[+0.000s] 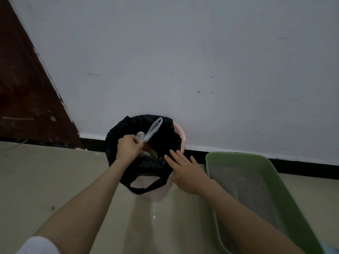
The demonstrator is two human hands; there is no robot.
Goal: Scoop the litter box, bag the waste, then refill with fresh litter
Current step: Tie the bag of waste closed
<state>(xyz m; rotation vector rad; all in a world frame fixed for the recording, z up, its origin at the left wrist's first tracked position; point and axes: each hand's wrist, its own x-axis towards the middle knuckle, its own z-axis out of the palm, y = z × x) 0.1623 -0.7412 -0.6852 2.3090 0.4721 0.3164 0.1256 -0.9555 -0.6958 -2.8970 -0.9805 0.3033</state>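
Note:
A pink bin (pixel 180 132) lined with a black bag (pixel 163 140) stands against the white wall. My left hand (pixel 127 146) grips the tied neck of a small clear plastic bag (pixel 153 132) and holds it over the bin's mouth; its handle loop points up and right. My right hand (pixel 185 171) hovers at the bin's near right rim with its fingers straight and spread, holding nothing. A green litter box (pixel 275 180) sits on the floor to the right, with a thin layer of grey litter inside.
The beige tiled floor (pixel 55 180) runs to a black skirting strip (pixel 302 165) under the wall. A dark brown door (pixel 27 88) stands at the far left. A loose black bag handle (pixel 146 187) hangs over the bin's front.

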